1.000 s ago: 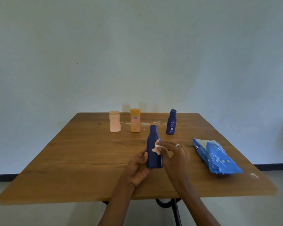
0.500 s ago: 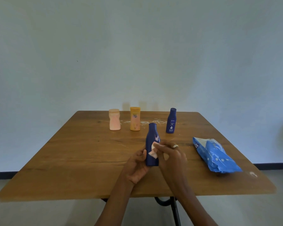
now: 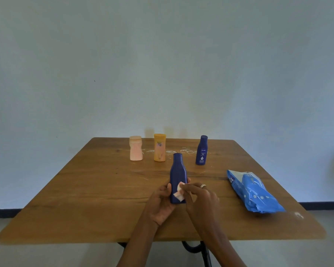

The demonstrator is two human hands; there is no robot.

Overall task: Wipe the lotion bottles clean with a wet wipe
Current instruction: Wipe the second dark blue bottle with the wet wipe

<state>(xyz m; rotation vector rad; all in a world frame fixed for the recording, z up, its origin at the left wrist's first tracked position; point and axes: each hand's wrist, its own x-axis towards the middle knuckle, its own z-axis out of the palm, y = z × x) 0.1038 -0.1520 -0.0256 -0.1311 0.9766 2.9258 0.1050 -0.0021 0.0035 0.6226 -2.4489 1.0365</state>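
Note:
A dark blue lotion bottle (image 3: 178, 174) stands upright near the middle of the wooden table (image 3: 96, 189). My left hand (image 3: 160, 205) grips its lower body from the left and behind. My right hand (image 3: 200, 201) pinches a small folded wet wipe (image 3: 179, 193) and presses it on the bottle's lower front. Three other bottles stand at the far side: a pink one (image 3: 136, 148), an orange one (image 3: 159, 147) and a smaller dark blue one (image 3: 201, 150).
A blue pack of wet wipes (image 3: 255, 191) lies on the table's right side. White smears (image 3: 172, 151) mark the wood between the far bottles, and a small white spot (image 3: 298, 214) sits near the right front edge. A plain wall stands behind.
The wipe in my right hand has slid down from the bottle's upper body to its lower front. My left hand keeps its hold on the bottle.

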